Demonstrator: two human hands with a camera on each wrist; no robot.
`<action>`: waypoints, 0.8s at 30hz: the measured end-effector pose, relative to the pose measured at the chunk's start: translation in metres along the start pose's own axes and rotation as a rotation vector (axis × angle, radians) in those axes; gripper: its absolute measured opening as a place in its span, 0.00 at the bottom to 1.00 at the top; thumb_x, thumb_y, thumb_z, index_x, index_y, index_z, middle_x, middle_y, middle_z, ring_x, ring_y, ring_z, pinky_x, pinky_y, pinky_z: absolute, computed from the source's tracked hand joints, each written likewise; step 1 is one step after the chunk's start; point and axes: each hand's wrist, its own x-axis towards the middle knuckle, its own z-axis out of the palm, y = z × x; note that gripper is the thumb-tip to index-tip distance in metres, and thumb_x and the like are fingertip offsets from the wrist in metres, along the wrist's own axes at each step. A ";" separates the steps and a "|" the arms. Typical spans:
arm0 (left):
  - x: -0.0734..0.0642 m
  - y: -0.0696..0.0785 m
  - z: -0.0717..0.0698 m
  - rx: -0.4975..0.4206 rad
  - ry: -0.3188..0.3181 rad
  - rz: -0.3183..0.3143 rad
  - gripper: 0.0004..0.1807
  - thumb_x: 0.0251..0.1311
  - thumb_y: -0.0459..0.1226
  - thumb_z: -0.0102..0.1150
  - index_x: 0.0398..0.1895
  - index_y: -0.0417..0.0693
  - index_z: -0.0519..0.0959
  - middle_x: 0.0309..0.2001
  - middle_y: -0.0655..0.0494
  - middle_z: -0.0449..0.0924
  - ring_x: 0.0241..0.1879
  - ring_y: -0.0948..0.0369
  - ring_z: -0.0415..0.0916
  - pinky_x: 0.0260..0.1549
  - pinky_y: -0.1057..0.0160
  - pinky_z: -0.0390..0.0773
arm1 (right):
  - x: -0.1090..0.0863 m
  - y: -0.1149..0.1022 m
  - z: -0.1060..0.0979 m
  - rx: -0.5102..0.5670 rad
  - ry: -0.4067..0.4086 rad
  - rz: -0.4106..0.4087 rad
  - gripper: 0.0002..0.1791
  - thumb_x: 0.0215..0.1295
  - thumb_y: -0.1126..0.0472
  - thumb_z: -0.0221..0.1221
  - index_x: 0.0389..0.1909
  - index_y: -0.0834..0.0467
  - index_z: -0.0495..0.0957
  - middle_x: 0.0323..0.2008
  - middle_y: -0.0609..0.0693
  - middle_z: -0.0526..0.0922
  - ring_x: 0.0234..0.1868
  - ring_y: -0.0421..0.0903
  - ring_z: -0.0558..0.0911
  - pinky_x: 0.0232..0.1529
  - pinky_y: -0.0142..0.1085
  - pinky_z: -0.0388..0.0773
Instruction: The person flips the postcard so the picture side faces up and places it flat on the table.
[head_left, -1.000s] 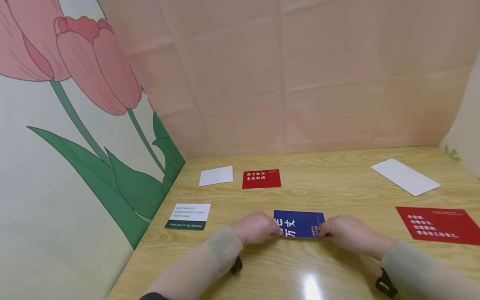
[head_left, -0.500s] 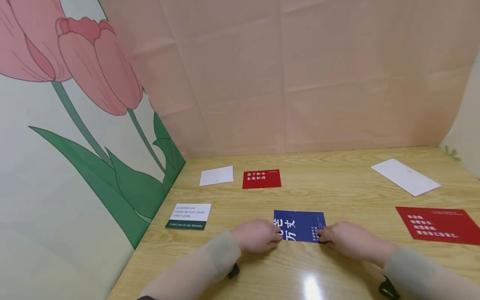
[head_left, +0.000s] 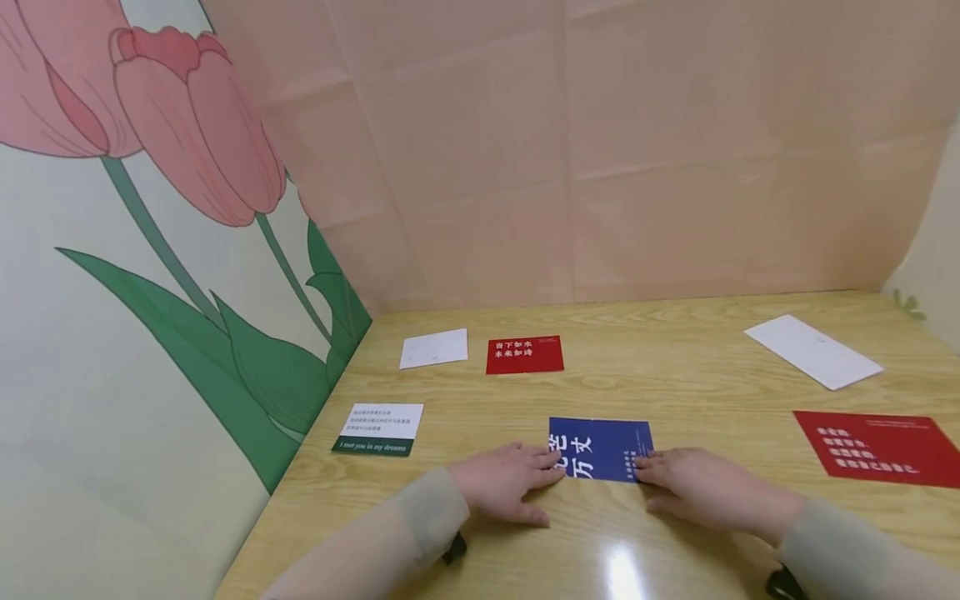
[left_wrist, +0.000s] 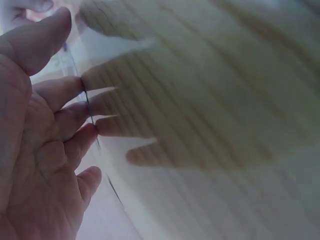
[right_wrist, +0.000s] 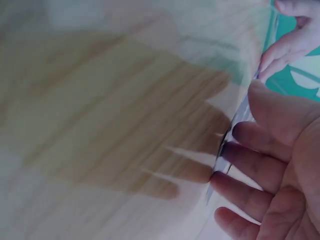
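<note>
A blue card [head_left: 606, 446] with white characters lies flat on the wooden table, its long side running left to right. On its left edge rest the fingertips of my left hand [head_left: 506, 482], fingers fairly straight and thumb spread toward me. My right hand [head_left: 712, 487] touches the right edge the same way, fingers extended. In the left wrist view the left hand [left_wrist: 45, 135] shows its palm side, fingertips down on the glossy surface. Likewise the right hand [right_wrist: 280, 165] appears in the right wrist view, nothing gripped between finger and thumb.
Farther back lie a white card [head_left: 433, 348] and a small red card [head_left: 525, 355]. A white-and-green card [head_left: 378, 429] is at left. On the right are another white card [head_left: 814, 351] and a larger red card [head_left: 881, 447]. A pink cloth [head_left: 600, 150] hangs behind the table.
The blue card's near edge has come down flat onto the table. Both hands have released their pinch on its sides, and their fingers have straightened over its edges.
</note>
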 end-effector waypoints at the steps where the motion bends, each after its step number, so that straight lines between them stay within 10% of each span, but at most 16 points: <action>1: 0.000 0.000 0.000 -0.002 0.004 -0.003 0.38 0.63 0.65 0.44 0.74 0.71 0.51 0.75 0.72 0.42 0.73 0.69 0.39 0.70 0.60 0.44 | 0.000 -0.001 -0.001 0.003 -0.003 0.006 0.24 0.61 0.47 0.62 0.50 0.61 0.82 0.51 0.56 0.82 0.51 0.57 0.80 0.51 0.53 0.74; 24: 0.024 0.000 -0.011 0.029 0.044 -0.031 0.38 0.63 0.67 0.42 0.74 0.70 0.52 0.75 0.69 0.44 0.74 0.65 0.41 0.70 0.53 0.42 | 0.016 -0.021 0.000 -0.006 -0.046 0.215 0.36 0.60 0.39 0.60 0.58 0.64 0.76 0.58 0.65 0.74 0.57 0.68 0.73 0.55 0.63 0.66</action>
